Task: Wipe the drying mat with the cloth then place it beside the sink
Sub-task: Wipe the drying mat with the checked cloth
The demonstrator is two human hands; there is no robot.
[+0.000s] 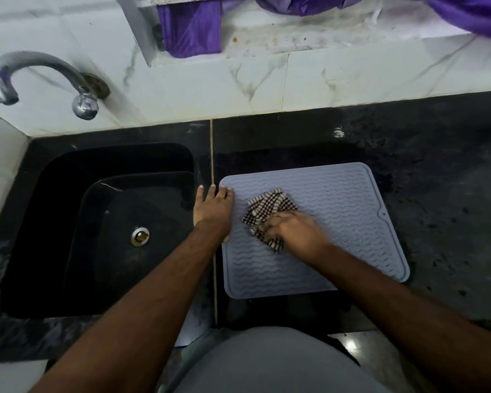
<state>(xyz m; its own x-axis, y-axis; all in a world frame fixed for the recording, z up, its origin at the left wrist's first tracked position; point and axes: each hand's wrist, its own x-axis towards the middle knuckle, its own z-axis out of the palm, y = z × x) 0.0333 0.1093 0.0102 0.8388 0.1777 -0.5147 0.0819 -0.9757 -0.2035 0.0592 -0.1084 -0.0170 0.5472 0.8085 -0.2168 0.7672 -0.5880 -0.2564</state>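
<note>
**On counter, right of sink: mat wipe under way**

Nearest: right hand (291,229) bunched over checked cloth (268,211), pressed onto drying mat (338,199). Left hand (213,207), fingers spread flat, pinned mat's left edge. Unwiped ribbing lay rightward and beyond; sink (54,171) immediately left.

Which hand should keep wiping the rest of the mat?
Right. The right hand already grips the cloth on the drying mat; the left hand lies flat, pinning its sink-side edge.

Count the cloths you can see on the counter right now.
1. A checked cloth lies bunched on the drying mat, right of the sink, gripped by the right hand. The left hand rests on the mat's left edge. Part of the cloth is hidden under the fingers.
</note>
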